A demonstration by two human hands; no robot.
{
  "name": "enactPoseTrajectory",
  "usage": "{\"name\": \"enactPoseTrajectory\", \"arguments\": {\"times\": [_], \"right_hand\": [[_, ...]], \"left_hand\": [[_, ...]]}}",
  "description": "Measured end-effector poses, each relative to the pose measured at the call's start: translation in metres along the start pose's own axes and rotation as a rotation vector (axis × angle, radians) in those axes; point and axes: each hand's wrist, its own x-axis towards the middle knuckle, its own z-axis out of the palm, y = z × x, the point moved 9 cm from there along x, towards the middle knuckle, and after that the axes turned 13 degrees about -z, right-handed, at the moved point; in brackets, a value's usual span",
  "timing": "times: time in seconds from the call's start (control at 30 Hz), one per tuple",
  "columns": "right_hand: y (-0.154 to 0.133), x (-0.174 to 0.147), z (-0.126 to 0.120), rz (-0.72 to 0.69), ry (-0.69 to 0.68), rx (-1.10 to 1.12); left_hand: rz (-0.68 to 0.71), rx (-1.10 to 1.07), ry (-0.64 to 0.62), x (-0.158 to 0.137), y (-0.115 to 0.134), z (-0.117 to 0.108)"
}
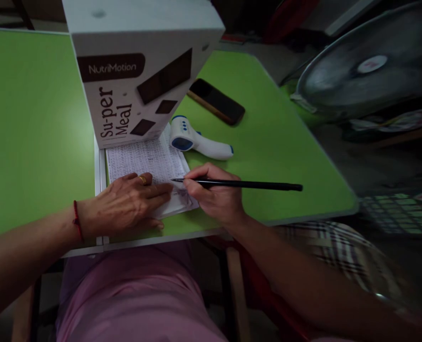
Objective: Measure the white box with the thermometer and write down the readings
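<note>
Sheets of paper [139,164] covered in dense handwriting lie on the green table, close to its front edge. My left hand [130,204], with a gold ring and a red wrist cord, rests flat on the lower left of the sheets, fingers stretched out. In my right hand [216,192] a long black pen [260,184] is pinched between thumb and fingers. Its tip points left, at the paper near my left fingertips; whether it touches the sheet I cannot tell. A white box [114,104] printed "Su-per Meal" stands at the sheets' far edge and hides part of them.
A white and blue infrared thermometer [201,142] lies right of the box, beside the papers. Behind it is a black phone [218,100] with a brown edge. A seam with metal edging [99,190] divides the green tabletop [29,133]. A fan [360,66] stands beyond the right edge.
</note>
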Motion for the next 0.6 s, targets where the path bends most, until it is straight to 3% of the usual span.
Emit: {"name": "enactPoseTrajectory", "arguments": {"times": [0.6], "right_hand": [[-0.010, 0.003, 0.002, -0.147, -0.040, -0.093]], "left_hand": [[-0.006, -0.009, -0.011, 0.000, -0.001, -0.001]]}}
